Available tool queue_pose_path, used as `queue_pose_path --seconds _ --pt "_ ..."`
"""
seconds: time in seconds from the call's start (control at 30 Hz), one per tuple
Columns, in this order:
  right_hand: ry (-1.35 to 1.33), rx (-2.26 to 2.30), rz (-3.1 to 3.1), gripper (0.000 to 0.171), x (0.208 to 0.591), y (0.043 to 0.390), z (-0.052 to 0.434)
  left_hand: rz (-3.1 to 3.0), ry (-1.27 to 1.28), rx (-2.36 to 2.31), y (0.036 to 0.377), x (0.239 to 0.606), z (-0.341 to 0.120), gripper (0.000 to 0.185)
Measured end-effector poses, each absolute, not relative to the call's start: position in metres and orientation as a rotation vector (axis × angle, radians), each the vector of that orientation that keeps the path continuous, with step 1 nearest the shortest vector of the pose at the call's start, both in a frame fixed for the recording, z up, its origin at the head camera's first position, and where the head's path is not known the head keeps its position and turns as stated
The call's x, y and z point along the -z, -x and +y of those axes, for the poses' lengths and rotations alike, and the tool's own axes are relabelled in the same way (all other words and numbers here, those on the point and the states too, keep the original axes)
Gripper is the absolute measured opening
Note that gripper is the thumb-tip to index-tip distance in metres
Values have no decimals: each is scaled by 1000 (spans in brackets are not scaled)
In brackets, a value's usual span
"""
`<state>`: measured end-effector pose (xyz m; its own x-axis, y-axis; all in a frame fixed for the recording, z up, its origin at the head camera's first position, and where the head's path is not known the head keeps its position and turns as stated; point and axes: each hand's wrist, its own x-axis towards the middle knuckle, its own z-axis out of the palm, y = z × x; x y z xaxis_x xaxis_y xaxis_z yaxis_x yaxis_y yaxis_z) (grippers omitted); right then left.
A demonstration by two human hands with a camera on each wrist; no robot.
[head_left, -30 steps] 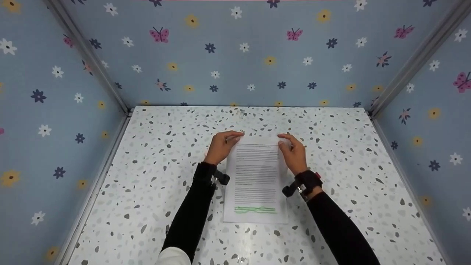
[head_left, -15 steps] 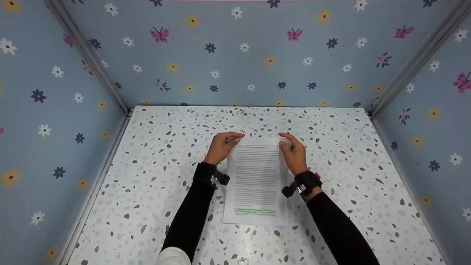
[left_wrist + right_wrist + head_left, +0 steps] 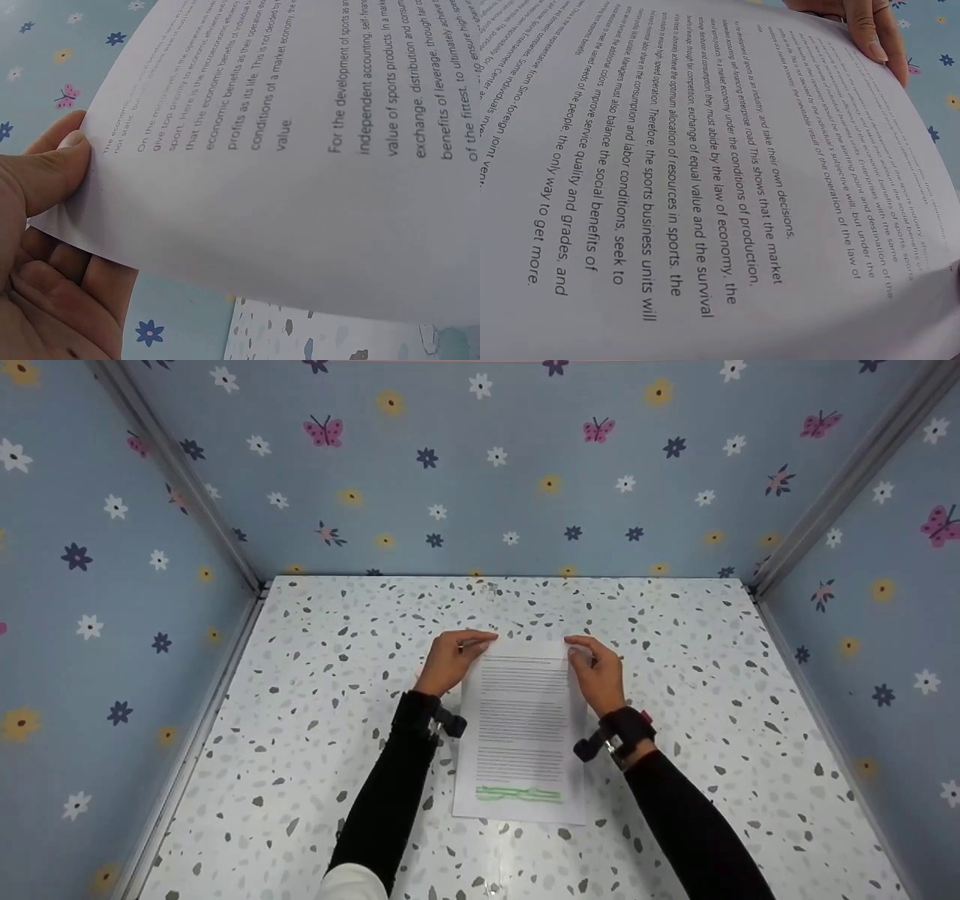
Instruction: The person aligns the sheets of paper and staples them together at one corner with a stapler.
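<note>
A white printed sheet of paper lies lengthwise on the speckled table, with a green highlighted band near its close end. My left hand pinches the far left corner, thumb on top of the page and fingers beneath. My right hand pinches the far right corner, which is lifted slightly off the table. In the right wrist view the printed sheet fills the frame, and the left hand's fingertips show at its far edge.
Blue walls with flowers and butterflies close the table in at the back and on both sides. Metal corner rails run up where the walls meet. Black wrist cameras sit on both dark sleeves.
The sheet has slid a little toward me on the table, its near edge now lower in the head view. Both hands keep their hold on the far corners.
</note>
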<state>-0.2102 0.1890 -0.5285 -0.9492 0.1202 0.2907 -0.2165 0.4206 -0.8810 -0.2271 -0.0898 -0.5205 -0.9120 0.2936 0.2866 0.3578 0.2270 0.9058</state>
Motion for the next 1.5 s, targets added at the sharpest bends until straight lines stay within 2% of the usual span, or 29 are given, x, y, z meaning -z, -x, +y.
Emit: queue_pose_path --seconds 0.1,0.27,0.57,0.7,0.83,1.07,1.5 --pt "-81 -1550 -2370 24 528 210 189 -2416 593 1862 227 522 -90 30" --pt "-78 -1594 -2340 24 527 210 191 -2372 429 2135 224 530 -90 47" --pt "-69 -1605 -2324 25 528 213 196 -2404 259 2311 219 547 -82 25" --pt "-49 -1660 -2336 35 528 212 199 -2378 218 2273 220 549 -78 23" --pt "36 -1935 -2288 46 530 212 203 -2353 163 2266 221 550 -76 23" --pt "152 -2260 -2223 33 543 207 209 -2317 117 2250 222 556 -76 24" --pt "205 -2015 -2362 22 555 205 212 -2524 50 1944 225 562 -68 23"
